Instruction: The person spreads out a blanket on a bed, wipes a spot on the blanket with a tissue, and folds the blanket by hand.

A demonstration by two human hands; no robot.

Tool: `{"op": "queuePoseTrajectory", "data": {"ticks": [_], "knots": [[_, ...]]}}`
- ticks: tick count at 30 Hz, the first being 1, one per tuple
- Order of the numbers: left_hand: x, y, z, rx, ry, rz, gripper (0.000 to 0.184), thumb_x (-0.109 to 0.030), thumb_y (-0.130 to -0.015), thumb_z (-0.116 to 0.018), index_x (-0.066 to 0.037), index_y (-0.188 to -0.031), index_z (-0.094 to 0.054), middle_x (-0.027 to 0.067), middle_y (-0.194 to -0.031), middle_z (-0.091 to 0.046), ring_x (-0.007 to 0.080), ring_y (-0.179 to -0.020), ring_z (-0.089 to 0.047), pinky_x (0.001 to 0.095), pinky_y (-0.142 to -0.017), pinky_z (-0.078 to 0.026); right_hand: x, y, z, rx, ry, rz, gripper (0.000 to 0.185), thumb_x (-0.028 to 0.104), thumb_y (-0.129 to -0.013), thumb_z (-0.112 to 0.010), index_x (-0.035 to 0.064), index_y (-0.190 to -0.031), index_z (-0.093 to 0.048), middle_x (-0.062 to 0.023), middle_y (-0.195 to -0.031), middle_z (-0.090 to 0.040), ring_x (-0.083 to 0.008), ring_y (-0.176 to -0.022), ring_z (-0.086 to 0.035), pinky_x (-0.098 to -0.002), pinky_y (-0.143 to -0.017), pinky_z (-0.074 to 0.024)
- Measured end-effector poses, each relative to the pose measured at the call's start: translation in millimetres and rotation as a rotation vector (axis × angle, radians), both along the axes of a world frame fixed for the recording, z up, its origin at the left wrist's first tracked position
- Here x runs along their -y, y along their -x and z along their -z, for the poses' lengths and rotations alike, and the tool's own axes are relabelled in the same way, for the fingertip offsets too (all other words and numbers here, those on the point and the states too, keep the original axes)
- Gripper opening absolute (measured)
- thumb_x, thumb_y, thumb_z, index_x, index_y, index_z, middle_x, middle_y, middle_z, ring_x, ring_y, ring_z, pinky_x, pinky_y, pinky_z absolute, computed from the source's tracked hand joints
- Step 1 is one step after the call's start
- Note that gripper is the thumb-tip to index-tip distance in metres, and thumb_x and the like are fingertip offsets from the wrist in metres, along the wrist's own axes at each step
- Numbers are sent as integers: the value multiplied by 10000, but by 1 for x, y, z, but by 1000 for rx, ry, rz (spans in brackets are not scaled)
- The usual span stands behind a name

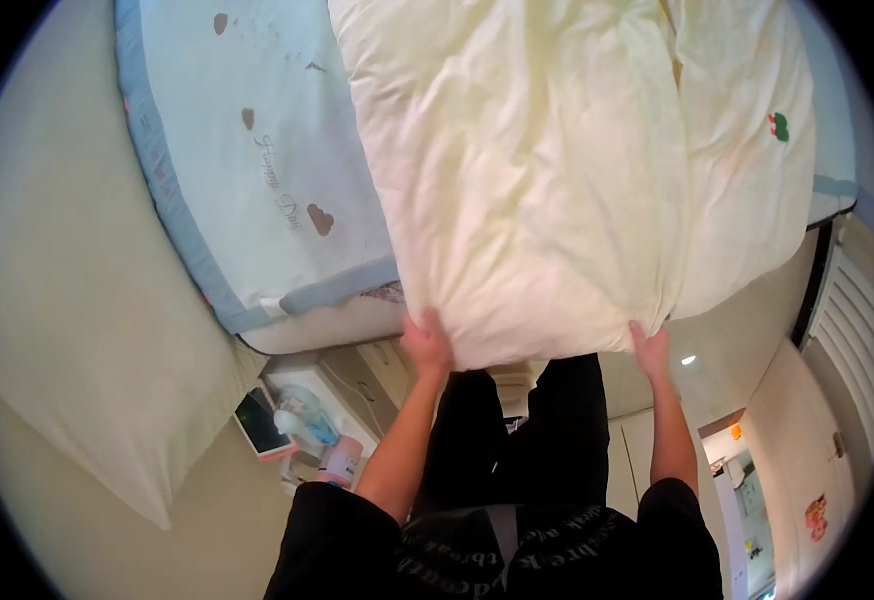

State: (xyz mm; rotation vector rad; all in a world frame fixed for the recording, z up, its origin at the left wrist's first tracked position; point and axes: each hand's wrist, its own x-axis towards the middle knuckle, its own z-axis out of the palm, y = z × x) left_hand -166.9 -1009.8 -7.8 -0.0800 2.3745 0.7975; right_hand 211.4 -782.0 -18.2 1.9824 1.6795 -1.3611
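A cream-coloured quilt lies over the bed, its near edge hanging toward my body. My left hand is closed on the quilt's near left corner. Further right along the same edge, my right hand grips the quilt beside a fold. Part of the quilt with a small green and red motif lies right of that fold. Beneath it is a light blue mat with "Happy Day" lettering and brown shapes, showing on the left.
A pale curtain hangs at the left. Below the bed's left corner, a white bedside cabinet stands near a clear bottle, a pink container and a tablet-like screen. At the right are a door and a slatted white panel.
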Motion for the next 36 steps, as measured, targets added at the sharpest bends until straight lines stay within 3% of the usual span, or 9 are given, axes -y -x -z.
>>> {"op": "queuePoseTrajectory", "data": {"ticks": [3, 9, 12, 15, 20, 27, 30, 33, 36], "knots": [[31, -25, 21, -87, 101, 85, 562, -515, -1015, -584, -3, -1246, -562, 284, -1026, -720, 501, -908, -690, 563, -780, -521, 2, -21, 7, -71, -176, -25, 409, 311, -956, -735, -57, -1132, -721, -234, -1001, -766, -321, -994, -754, -403, -845, -561], [31, -29, 31, -124, 237, 105, 561, -543, -999, -580, -62, -1277, -502, 304, -1008, -697, 549, -942, -640, 601, -790, -485, 15, -38, 42, 287, -301, -138, 475, 250, -953, -695, -34, -1316, -579, -231, -1158, -679, -394, -1113, -659, -447, -932, -519], [37, -28, 33, -116, 223, 138, 570, -541, -998, -583, -67, -1303, -498, 309, -1022, -697, 542, -971, -644, 592, -816, -493, 28, 15, 16, 390, -824, -279, 519, 223, -927, -683, -1, -1364, -515, -220, -1262, -587, -394, -1232, -560, -493, -1017, -457], [51, -45, 51, -306, -38, 134, 587, -526, -1000, -586, -67, -1346, -473, 315, -1039, -699, 541, -977, -649, 591, -832, -497, 36, 76, 23, 60, -1002, -358, 586, 264, -926, -686, 31, -1431, -500, -233, -1446, -483, -432, -1389, -403, -562, -1145, -306], [57, -47, 39, -101, 148, 205, 679, -546, -988, -589, -65, -1419, -379, 333, -1064, -695, 554, -975, -653, 599, -847, -495, -2, 215, -3, -130, -862, -764, 667, 465, -927, -667, 221, -1522, -494, -133, -1611, -397, -391, -1509, -315, -619, -1210, -231], [32, -20, 10, 126, 510, 386, 805, -621, -960, -560, -40, -1457, -310, 312, -1094, -701, 531, -975, -662, 590, -858, -495, -139, 190, 51, 317, -962, -584, 689, 551, -982, -552, 243, -1582, -415, -100, -1674, -326, -294, -1549, -285, -614, -1239, -176], [37, -16, 15, 123, 447, 366, 786, -556, -946, -607, -38, -1473, -340, 332, -1224, -648, 478, -1112, -640, 565, -922, -492, -168, 195, 50, 258, -1108, -395, 710, 540, -959, -577, 224, -1576, -425, -98, -1661, -352, -311, -1549, -284, -635, -1227, -187], [14, -14, -11, -17, 364, 302, 802, -468, -909, -664, -38, -1516, -364, 310, -1445, -510, 439, -1315, -521, 528, -1055, -440, -158, 255, 35, 196, -1177, -696, 722, 525, -929, -607, 253, -1573, -429, -96, -1661, -351, -332, -1545, -287, -659, -1211, -202], [-12, 14, 7, -321, 205, 584, 832, -444, -883, -689, -54, -1546, -372, 257, -1588, -312, 416, -1455, -333, 534, -1168, -308, -116, 336, 30, -133, -1036, -886, 713, 515, -896, -648, 341, -1558, -449, -76, -1667, -345, -344, -1535, -304, -697, -1189, -213]]}}
